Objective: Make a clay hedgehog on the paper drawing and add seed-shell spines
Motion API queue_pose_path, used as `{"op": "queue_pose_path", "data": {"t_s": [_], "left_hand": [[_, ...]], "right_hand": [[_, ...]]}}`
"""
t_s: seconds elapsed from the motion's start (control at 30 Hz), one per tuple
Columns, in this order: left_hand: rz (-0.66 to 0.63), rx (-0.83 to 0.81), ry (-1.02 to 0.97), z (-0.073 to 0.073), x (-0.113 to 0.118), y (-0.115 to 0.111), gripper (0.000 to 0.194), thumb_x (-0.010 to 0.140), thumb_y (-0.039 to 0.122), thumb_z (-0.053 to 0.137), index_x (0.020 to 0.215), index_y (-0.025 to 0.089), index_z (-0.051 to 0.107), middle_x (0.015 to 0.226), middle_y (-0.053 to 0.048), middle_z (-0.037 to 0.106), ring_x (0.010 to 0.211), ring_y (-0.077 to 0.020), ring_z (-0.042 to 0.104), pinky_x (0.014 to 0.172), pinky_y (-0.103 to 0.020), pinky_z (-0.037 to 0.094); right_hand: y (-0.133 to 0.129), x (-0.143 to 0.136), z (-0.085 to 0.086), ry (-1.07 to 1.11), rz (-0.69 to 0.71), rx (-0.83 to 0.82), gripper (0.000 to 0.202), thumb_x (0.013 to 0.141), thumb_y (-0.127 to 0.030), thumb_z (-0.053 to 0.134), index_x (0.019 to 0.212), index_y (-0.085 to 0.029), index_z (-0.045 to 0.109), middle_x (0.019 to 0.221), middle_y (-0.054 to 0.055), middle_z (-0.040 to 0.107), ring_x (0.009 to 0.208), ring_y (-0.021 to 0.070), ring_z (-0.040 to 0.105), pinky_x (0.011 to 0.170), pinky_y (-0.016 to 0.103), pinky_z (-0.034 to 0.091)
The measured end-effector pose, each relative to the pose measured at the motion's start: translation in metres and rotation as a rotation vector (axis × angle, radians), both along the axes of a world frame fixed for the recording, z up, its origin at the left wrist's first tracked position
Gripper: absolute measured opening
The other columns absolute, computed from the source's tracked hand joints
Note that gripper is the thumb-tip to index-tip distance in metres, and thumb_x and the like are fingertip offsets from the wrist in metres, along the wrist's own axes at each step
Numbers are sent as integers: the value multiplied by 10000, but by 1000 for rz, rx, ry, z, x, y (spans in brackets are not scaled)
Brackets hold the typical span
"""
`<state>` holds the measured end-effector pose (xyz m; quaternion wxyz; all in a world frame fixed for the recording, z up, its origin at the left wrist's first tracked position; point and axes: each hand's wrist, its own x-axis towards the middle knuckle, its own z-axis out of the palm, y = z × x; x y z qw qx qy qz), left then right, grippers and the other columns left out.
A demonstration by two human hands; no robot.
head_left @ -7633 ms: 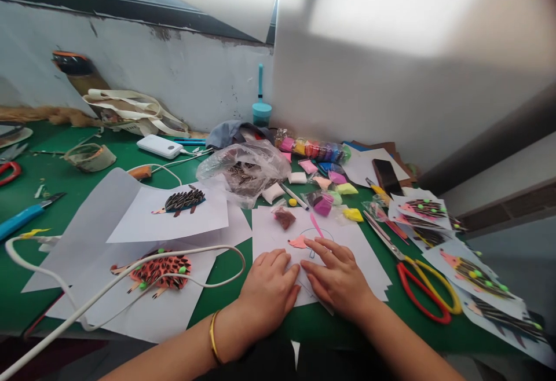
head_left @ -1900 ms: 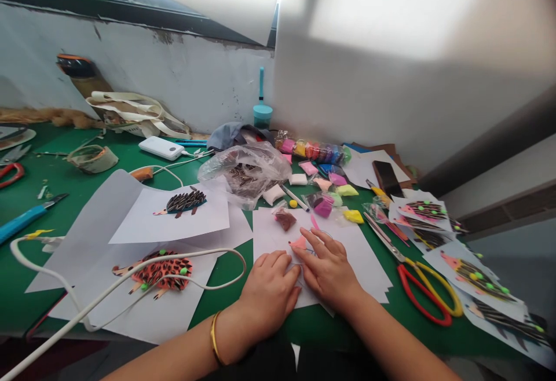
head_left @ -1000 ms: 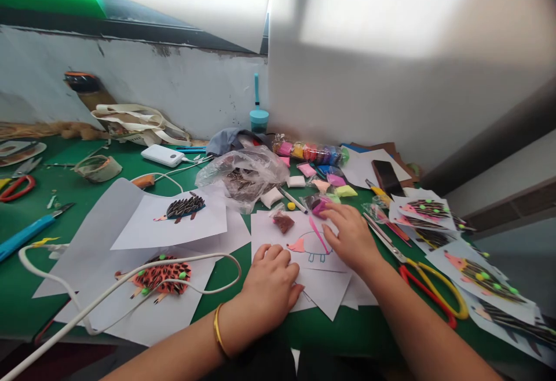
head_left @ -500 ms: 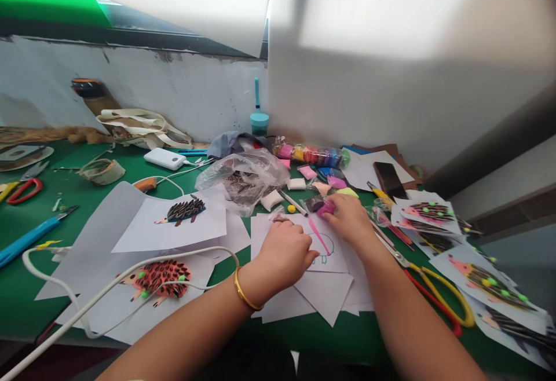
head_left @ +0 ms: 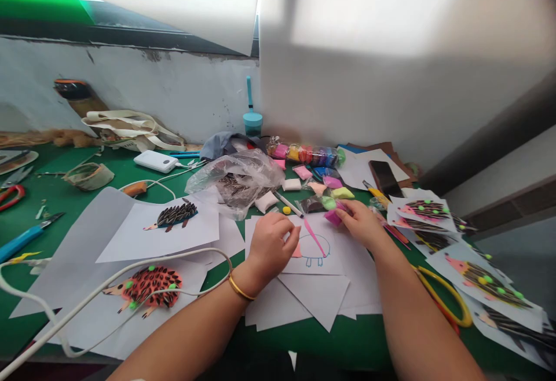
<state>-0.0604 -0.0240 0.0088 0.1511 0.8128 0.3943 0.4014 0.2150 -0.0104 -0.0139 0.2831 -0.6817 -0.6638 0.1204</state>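
My right hand (head_left: 358, 222) pinches a magenta clay packet (head_left: 333, 216) just above the drawing sheet. My left hand (head_left: 274, 244), with a gold bangle at the wrist, has its fingers curled over the left part of that sheet; what they hold, if anything, is hidden. Between my hands lies a white sheet (head_left: 336, 262) with a blue outline of a rounded body and short legs. A pink patch (head_left: 297, 251) fills its left end, and a pink plastic tool (head_left: 314, 236) rests across the outline. Behind it are a yellow ball (head_left: 286, 210) and a pen (head_left: 289, 204).
A plastic bag of seeds (head_left: 237, 181) lies behind my left hand. Hedgehog pictures (head_left: 174, 215) are on both sides. A white cable (head_left: 117, 278) arches over the left papers. Yellow-handled scissors (head_left: 445, 294) lie beside my right forearm, a phone (head_left: 384, 178) farther back.
My right hand has drawn the magenta packet slightly toward me, showing a green packet behind it. My left hand has lifted and turned a little, uncovering the pink patch. The view has shifted right.
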Motion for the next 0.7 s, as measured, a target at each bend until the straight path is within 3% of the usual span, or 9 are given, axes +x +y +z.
{"op": "queue_pose_path", "data": {"t_s": [0.17, 0.3, 0.37, 0.47, 0.57, 0.7], "left_hand": [[84, -207, -470, 1, -7, 7, 256, 936, 327, 524, 733, 205, 620, 785, -35, 634, 796, -188, 592, 784, -328, 452], [207, -407, -827, 2, -7, 11, 220, 907, 383, 563, 810, 202, 643, 778, -17, 636, 737, -166, 596, 708, -284, 452], [224, -468, -942, 0, -7, 14, 215, 898, 391, 577, 835, 199, 649, 782, -11, 640, 730, -152, 593, 703, -268, 452], [226, -477, -1014, -6, -8, 18, 205, 895, 380, 580, 853, 196, 660, 840, -12, 650, 803, -141, 592, 765, -250, 454], [218, -491, -1050, -10, -8, 20, 209, 882, 388, 592, 840, 194, 658, 835, -7, 651, 793, -136, 588, 760, -243, 455], [210, -499, -1033, -11, -7, 18, 224, 890, 400, 581, 841, 192, 647, 812, -2, 643, 757, -133, 595, 730, -244, 465]], "right_hand": [[-1, 11, -3, -193, -59, -80, 383, 905, -413, 520, 1167, -211, 713, 1079, 111, 699, 1024, 294, 631, 880, 397, 472], [-2, 6, -1, -356, -175, 66, 538, 848, -480, 604, 1309, -204, 623, 1212, 138, 641, 1110, 341, 566, 926, 460, 450], [-1, -6, 3, -396, -162, 159, 531, 835, -466, 638, 1308, -227, 618, 1269, 120, 626, 1154, 342, 532, 944, 466, 438], [4, -33, 7, -473, 0, 190, 424, 878, -358, 615, 1293, -269, 622, 1363, 80, 599, 1238, 318, 489, 979, 471, 395], [13, -59, 3, -583, 139, 136, 449, 900, -230, 558, 1348, -264, 568, 1478, 71, 514, 1341, 312, 409, 999, 500, 344], [25, -70, -4, -579, 153, 111, 423, 920, -162, 497, 1325, -252, 582, 1401, 83, 592, 1345, 298, 419, 1006, 515, 303]]}}
